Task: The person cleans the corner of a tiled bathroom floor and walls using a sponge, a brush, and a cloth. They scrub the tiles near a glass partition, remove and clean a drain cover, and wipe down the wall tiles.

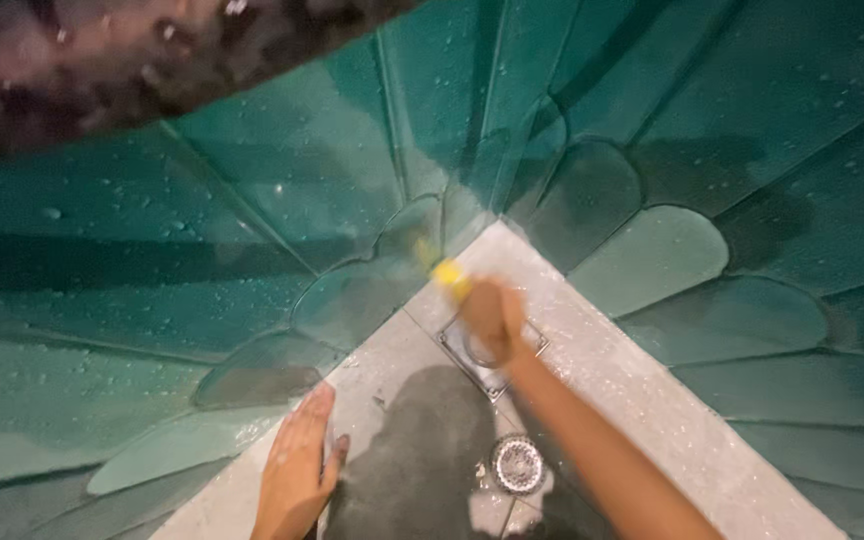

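The right hand [492, 318] is closed around a yellow sponge [449, 274], which sticks out of the fist on its far side and is blurred. The sponge sits at the far corner of the grey floor [642, 400], right where the two green tiled walls [282, 180] meet, touching or just short of the glossy tiles; the blur hides which. The left hand [297, 470] is open, fingers together, and lies flat against the foot of the left wall at the near left, holding nothing. Below the right hand a square metal drain plate [492, 355] is set in the floor, partly covered by the fist. Nearer, just left of the right forearm, lies a round metal drain [517, 463]. Water drops bead on the walls. A dark wet patch spreads over the floor between the hands.
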